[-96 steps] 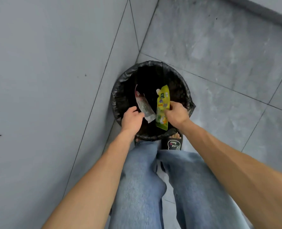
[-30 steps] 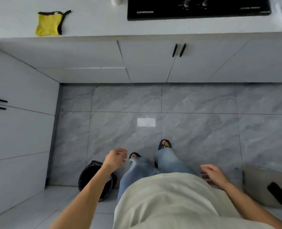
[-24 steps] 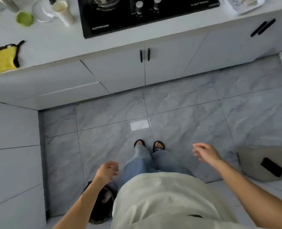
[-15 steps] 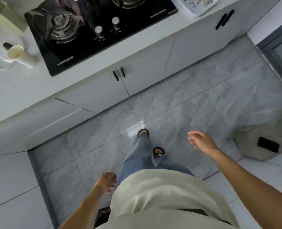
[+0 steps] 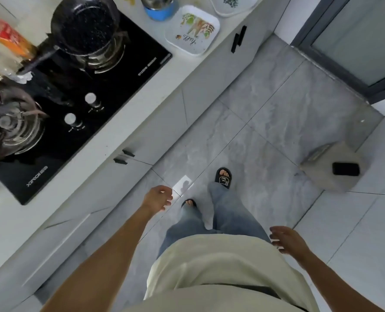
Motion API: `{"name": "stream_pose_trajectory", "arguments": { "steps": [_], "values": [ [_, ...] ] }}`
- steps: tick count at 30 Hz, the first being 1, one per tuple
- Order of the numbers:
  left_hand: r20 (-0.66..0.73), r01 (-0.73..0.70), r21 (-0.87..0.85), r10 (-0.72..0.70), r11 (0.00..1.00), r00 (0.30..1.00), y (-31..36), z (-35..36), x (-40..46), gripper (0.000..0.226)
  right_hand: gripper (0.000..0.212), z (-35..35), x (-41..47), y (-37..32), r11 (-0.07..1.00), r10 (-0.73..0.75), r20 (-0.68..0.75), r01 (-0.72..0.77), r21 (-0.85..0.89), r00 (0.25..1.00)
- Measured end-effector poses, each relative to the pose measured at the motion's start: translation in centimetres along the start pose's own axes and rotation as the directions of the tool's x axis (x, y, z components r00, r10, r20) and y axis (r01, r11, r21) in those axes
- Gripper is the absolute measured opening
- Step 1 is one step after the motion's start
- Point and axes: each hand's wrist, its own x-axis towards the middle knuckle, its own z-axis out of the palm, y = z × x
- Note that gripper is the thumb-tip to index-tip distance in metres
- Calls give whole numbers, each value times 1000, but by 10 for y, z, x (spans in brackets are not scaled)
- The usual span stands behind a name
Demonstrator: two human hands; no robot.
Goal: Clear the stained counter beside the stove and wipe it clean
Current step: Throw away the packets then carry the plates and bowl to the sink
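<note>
Both hands, left (image 5: 156, 199) and right (image 5: 287, 239), hang empty, fingers loose; I'm between steps, and next should lift the square tray (image 5: 192, 30) off the counter (image 5: 142, 104), upper centre.

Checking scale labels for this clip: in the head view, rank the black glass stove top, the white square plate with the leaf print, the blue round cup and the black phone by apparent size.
1. Black glass stove top
2. White square plate with the leaf print
3. Blue round cup, partly cropped by the frame edge, so unsure
4. Black phone
</note>
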Motion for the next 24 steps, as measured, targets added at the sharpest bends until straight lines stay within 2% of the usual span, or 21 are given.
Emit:
{"name": "stream_pose_trajectory", "arguments": {
  "steps": [4, 8, 12, 14, 19, 24],
  "values": [
    [0, -63, 42, 63, 997, 998, 72, 17, 24, 9, 22, -30, 24, -12, 995, 72, 4, -72, 75, 997],
    [-22, -50, 79, 52, 996, 998, 117, 35, 39, 11, 21, -69, 56, -56, 993, 70, 8, -70, 91, 998],
    [-40, -13, 117, 18, 993, 999, 136, 46, 45, 21, 24, -104, 86, -133, 997, -39, 10, 38, 66, 999],
    [-55, 44, 83, -39, 996, 998, 139, 46, 44, 24, 25, -120, 98, -178, 994, -100, 4, 100, 52, 995],
    [-45, 189, 8, -188, 982, 981, 144, 41, 46, 22, 21, -146, 124, -291, 969, -238, 11, 237, 66, 971],
    [-16, 272, -65, -274, 960, 962, 165, 34, 71, 16, 21, -154, 142, -377, 948, -320, 32, 319, 22, 947]
  ]
}}
